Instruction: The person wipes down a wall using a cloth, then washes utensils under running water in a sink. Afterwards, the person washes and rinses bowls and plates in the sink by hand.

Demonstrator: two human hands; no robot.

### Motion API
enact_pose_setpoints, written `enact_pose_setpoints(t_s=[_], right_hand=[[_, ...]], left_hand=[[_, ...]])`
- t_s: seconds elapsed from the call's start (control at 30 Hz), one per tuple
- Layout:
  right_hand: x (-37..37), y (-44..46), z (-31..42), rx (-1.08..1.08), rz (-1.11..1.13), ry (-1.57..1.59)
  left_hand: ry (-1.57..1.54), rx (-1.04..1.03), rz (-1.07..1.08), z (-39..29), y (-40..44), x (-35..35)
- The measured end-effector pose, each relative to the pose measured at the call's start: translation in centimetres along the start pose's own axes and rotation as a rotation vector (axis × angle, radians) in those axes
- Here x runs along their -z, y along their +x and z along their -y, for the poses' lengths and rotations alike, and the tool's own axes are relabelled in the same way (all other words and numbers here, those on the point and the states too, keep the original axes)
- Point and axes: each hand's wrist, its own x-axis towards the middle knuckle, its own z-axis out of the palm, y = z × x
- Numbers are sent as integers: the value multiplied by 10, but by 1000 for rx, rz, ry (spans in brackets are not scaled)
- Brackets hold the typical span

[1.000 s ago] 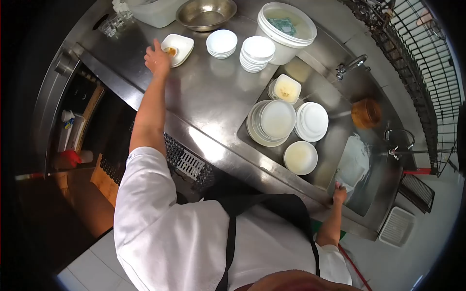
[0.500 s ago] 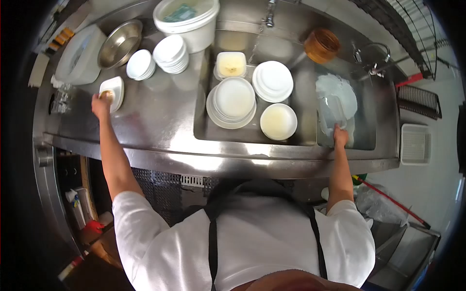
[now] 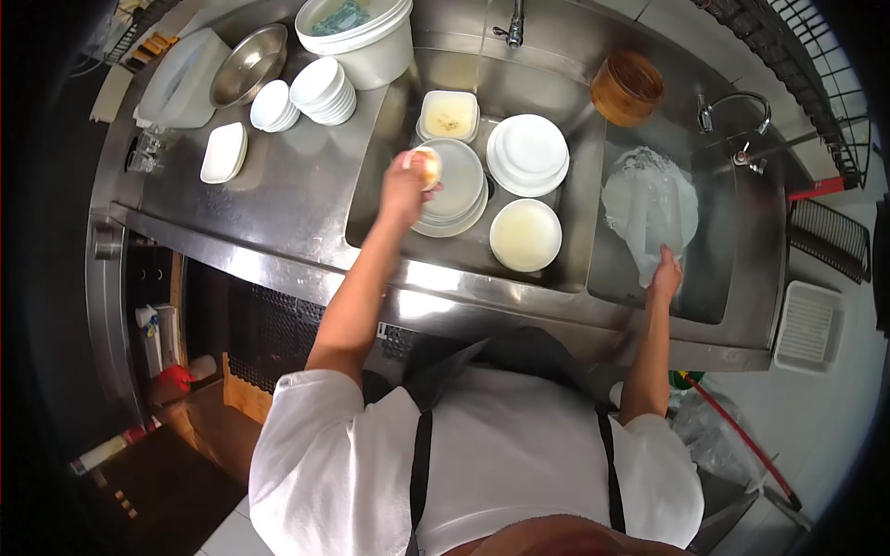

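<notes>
My left hand (image 3: 405,193) is closed around a small round white and orange-brown thing (image 3: 425,168); its kind is unclear. It hovers at the left of a stack of white plates (image 3: 454,185) in the left basin. In the right basin, my right hand (image 3: 666,278) grips the near end of a translucent plastic container (image 3: 651,227), which tilts in the water above a pale round shape (image 3: 684,199). Also in the left basin are a square dish with yellowish residue (image 3: 449,118), stacked white plates (image 3: 527,156) and a round bowl (image 3: 526,235).
On the left counter stand white rectangular dishes (image 3: 223,153), stacked bowls (image 3: 323,91), a metal bowl (image 3: 248,67), a plastic tub (image 3: 184,82), glasses (image 3: 144,152) and a white bucket (image 3: 366,46). A brown round container (image 3: 628,88) and faucets (image 3: 515,26) line the back.
My left hand has moved right, from the rectangular dishes on the counter to over the left basin, still holding the small thing. The container in my right hand has shifted in the water.
</notes>
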Motion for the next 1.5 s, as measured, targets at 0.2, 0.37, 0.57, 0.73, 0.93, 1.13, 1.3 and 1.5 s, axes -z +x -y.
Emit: enact_pose_setpoints(t_s=[0.2,0.37,0.57,0.73,0.93,1.13,1.3,1.5], right_hand=[[0,-46,72,146,212,6],[-14,-87,114,104,347,-289],[-44,-107,91,140,459,-384],[-60,-126,90,145,444,-329],[-72,-134,89,217,452,-438],[-81,-145,85,165,444,-311],[-82,-154,88,195,475,-350],[-85,-160,93,178,439,-272]], left_hand=[[-244,111,17,67,21,-118],[-130,187,33,104,54,-157],[-238,35,-29,150,98,-158],[-158,-5,-84,144,84,-142],[-22,144,-138,124,74,-117],[-369,105,74,120,66,-104],[-228,-9,136,88,51,-100],[-114,163,106,91,67,-82]])
